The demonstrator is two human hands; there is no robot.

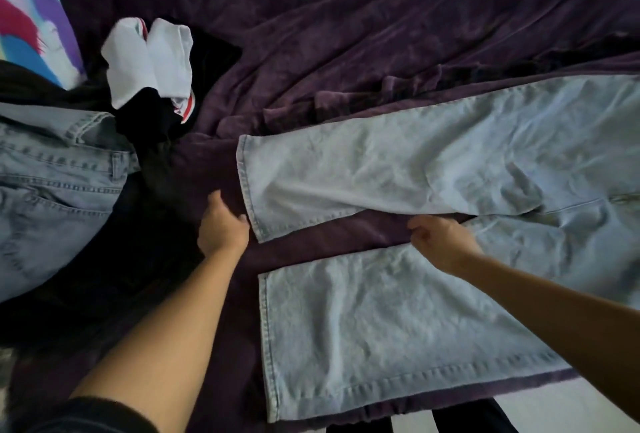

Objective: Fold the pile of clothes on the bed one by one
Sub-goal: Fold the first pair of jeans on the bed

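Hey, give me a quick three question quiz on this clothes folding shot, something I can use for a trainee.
1. True or false: the light jeans lie spread on the blanket with legs apart.
2. Which hand grips the far leg's hem? A) left hand B) right hand C) neither
3. Fill in: atop the dark pile at left lie white ____.

Key
1. True.
2. A; the right hand rests at the far leg's inner edge, nearer the crotch.
3. Socks, beside a second pair of jeans.
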